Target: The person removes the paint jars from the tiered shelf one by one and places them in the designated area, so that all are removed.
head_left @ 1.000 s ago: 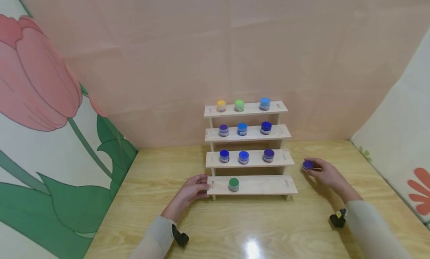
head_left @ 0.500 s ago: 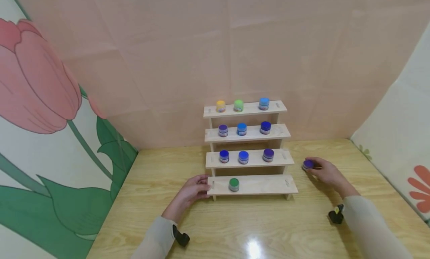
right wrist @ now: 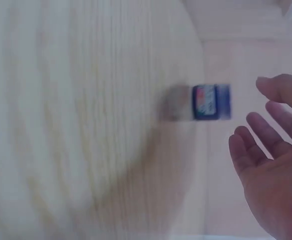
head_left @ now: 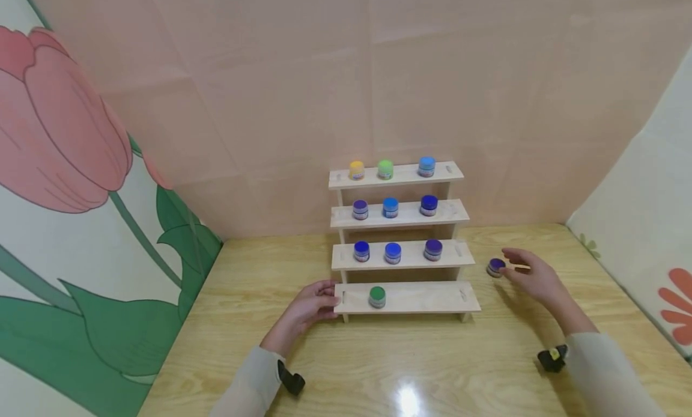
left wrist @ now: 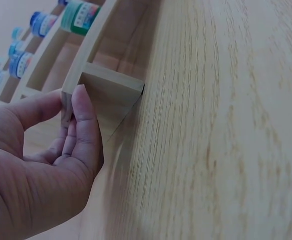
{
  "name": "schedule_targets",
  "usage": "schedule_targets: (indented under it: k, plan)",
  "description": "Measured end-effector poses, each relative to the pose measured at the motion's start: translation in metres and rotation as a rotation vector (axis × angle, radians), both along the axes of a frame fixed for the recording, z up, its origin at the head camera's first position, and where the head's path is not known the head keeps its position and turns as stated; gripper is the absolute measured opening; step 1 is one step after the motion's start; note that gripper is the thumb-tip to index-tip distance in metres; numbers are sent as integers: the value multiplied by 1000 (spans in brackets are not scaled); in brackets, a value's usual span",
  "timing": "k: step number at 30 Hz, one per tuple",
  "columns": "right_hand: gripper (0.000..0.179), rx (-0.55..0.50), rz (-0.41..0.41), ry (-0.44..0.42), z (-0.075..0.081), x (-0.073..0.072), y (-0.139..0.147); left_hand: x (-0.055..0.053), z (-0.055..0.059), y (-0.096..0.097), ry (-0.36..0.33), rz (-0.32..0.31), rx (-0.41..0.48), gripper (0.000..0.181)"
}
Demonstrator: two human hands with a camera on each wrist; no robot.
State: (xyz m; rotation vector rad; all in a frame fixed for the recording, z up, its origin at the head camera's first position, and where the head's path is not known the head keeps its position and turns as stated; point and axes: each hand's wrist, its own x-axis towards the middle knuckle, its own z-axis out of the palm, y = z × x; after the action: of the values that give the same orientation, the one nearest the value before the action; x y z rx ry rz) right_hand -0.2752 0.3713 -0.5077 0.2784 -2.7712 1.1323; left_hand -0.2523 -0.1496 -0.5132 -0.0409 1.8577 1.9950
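Observation:
A four-tier wooden rack (head_left: 416, 297) stands on the table, and my left hand (head_left: 309, 309) pinches the left end of its lowest shelf between thumb and fingers, as the left wrist view also shows. On that shelf sits a green paint jar (head_left: 377, 297). To the right of the rack, a dark purple-blue paint jar (head_left: 495, 267) stands upright on the tabletop. My right hand (head_left: 535, 277) is just right of this jar, its fingers spread and holding nothing; in the right wrist view a gap shows between the fingers and the jar (right wrist: 205, 102).
Each of the three upper shelves carries three paint jars, such as a yellow one (head_left: 357, 170), a light blue one (head_left: 426, 166) and a violet one (head_left: 433, 250). A pink cloth wall (head_left: 270, 116) rises behind the wooden table (head_left: 259, 255).
My right hand has let go of the dark purple-blue jar and drawn back slightly to the right. The jar stays on the table. My left hand keeps its hold on the shelf.

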Motion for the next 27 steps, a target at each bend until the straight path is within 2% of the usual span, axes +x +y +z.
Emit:
schedule_targets:
  k: [5, 8, 16, 27]
  plan:
    - [43, -13, 26, 150, 12, 19, -10, 0, 1, 0, -15, 5, -2, 55]
    - [40, -50, 56, 186, 19, 32, -20, 1, 2, 0, -20, 6, -4, 55]
    - [34, -60, 66, 209, 28, 57, -55, 1, 0, -1, -7, 2, 7, 55]
    - [35, -124, 115, 215, 30, 70, -103, 1, 0, 1, -9, 11, 8, 55]
